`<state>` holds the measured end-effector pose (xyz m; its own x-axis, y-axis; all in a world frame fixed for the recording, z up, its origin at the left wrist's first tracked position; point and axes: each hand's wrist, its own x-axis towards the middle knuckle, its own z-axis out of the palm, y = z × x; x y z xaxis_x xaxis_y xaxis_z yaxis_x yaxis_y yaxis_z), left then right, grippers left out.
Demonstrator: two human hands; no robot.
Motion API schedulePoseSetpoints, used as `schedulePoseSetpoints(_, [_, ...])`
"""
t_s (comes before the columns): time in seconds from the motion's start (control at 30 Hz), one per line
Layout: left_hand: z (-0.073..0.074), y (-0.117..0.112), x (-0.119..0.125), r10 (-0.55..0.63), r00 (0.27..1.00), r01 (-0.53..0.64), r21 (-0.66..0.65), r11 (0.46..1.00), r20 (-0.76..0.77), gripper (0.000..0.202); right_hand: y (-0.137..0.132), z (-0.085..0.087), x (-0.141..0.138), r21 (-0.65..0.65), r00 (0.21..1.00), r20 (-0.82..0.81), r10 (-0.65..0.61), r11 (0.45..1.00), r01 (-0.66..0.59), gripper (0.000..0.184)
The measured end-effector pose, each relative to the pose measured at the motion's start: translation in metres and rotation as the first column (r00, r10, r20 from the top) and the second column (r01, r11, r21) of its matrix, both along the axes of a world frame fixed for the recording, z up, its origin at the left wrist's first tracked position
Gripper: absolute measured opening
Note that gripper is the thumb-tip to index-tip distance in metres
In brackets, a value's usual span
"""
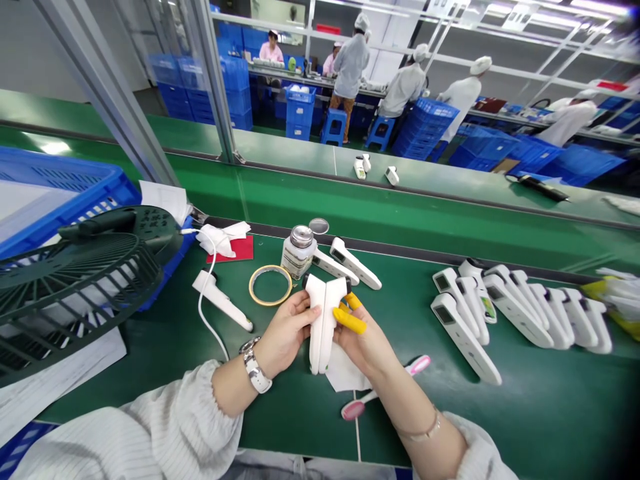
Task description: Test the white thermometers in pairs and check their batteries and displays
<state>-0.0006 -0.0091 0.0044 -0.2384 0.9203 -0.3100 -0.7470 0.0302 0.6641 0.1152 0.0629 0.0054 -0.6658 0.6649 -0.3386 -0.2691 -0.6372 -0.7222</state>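
Note:
Two white handheld infrared thermometers are held upright side by side, their backs touching. My left hand [285, 333] has its thumb and fingers closed round the left thermometer [315, 337]. Yellow finger cots cover two fingers of my right hand [365, 343], which grips the right thermometer [328, 327]. Under my right hand lies a white sheet [343, 370], partly hidden. A pink and white brush [353, 409] lies below it, its middle hidden by my right forearm. Just behind the held pair stand a metal-topped bottle [299, 255] and a thermometer lying on its side [356, 263].
A tape roll [253, 297] and another thermometer [223, 301], crossed by a white cable [203, 313], lie left. A dark green fan [75, 287] and blue crate [107, 177] crowd the left edge. Several thermometers [465, 337] line the right. Beyond the green belt [280, 197], people work.

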Motion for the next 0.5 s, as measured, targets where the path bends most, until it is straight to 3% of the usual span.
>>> schedulePoseSetpoints(0.5, [0.0034, -0.0035, -0.0012, -0.046, 0.999, 0.046, -0.02, 0.999, -0.022, 0.04, -0.0017, 0.0056, 0.0027, 0.0, 0.998, -0.035, 0.056, 0.998, -0.056, 0.044])
